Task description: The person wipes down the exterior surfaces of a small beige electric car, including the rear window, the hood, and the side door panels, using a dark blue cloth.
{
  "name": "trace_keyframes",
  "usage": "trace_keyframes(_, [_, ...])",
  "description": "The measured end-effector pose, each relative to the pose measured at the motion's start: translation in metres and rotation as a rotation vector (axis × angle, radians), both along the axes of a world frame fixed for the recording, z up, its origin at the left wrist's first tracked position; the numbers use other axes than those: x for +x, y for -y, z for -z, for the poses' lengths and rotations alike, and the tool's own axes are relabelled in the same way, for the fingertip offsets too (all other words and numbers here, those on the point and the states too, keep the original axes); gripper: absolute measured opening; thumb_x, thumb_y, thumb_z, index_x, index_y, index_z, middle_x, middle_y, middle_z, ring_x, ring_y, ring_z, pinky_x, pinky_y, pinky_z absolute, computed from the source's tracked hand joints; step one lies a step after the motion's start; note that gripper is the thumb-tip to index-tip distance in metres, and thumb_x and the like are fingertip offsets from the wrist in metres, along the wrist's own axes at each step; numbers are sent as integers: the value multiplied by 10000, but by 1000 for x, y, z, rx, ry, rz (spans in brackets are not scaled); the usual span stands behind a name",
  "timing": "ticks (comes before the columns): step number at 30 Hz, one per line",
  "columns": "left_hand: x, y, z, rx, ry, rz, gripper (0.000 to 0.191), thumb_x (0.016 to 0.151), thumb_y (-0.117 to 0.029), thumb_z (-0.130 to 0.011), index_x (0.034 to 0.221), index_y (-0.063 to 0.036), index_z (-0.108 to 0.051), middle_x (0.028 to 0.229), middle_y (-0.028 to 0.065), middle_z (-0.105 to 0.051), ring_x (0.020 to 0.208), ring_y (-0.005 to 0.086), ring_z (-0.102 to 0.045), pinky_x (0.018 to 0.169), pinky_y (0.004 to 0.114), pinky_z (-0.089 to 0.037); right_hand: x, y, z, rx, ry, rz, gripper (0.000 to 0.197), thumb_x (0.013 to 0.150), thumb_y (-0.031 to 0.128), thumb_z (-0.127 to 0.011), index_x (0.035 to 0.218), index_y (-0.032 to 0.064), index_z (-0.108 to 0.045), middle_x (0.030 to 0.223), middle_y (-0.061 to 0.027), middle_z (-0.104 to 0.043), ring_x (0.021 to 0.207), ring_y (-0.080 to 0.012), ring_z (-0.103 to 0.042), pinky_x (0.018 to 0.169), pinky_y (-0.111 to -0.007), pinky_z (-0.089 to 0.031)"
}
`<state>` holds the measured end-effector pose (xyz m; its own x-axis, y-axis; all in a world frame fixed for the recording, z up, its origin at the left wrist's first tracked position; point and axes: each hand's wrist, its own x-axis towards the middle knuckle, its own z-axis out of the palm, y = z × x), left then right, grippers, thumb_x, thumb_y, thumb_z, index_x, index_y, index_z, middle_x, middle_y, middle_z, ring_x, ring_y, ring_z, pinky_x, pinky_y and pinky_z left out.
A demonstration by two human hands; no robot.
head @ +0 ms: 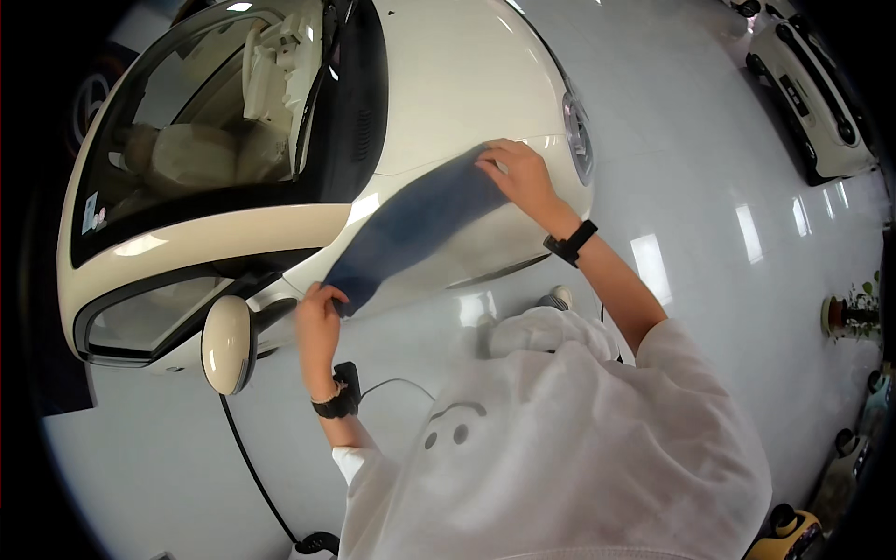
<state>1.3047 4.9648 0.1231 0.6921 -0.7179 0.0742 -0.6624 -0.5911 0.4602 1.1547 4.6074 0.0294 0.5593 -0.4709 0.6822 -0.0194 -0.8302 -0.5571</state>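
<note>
A dark blue cloth [420, 217] is stretched along the front fender of a cream-coloured car [462, 77]. My left hand [320, 325] pinches the cloth's near-left end, just beside the car's side mirror [228, 344]. Up by the headlight [578, 136], my right hand [521, 175] grips the other end between thumb and fingers. The cloth's upper edge follows the curve where hood and fender meet. Its lower edge hangs slightly loose at the left end. Whether its middle touches the paint cannot be told.
A black cable [255, 465] runs across the glossy grey floor [672, 196] below the mirror. Another small car-shaped object [805, 105] stands at upper right. A potted plant [836, 315] is at the right edge, with a yellow toy-like car [787, 535] lower down.
</note>
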Motion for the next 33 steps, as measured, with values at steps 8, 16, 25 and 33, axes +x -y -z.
trace_keyframes(8, [17, 6, -2, -4, 180, -15, 209, 849, 71, -478, 850, -16, -669, 877, 162, -591, 754, 385, -594, 684, 421, -472, 22, 16, 14, 442, -154, -160, 263, 779, 53, -766, 1013, 58, -645, 941, -158, -635, 871, -361, -633, 756, -396, -519])
trace_keyframes(16, [28, 1, -32, -110, 69, 125, 204, 853, 101, -474, 871, 17, -660, 829, 153, -582, 678, 301, -565, 640, 350, -434, 6, 44, 4, 344, -326, -283, 388, 845, 125, -737, 1203, 59, -602, 851, -123, -657, 781, -265, -619, 751, -341, -491])
trace_keyframes(25, [36, 1, -85, -186, -419, 274, 189, 876, 112, -505, 865, 36, -678, 849, 34, -639, 748, 111, -518, 715, 239, -397, -111, 74, -121, 701, -410, -469, 521, 821, 214, -775, 1306, 115, -610, 641, 70, -578, 579, -50, -477, 690, -236, -409])
trace_keyframes(33, [92, 114, -17, -74, 644, 267, 232, 860, 74, -534, 1005, -33, -681, 1209, 156, -618, 1051, 382, -609, 909, 422, -505, -67, 122, -70, 693, -90, -240, 630, 845, 157, -745, 1419, 105, -491, 1063, -100, -718, 801, -166, -650, 804, -311, -504])
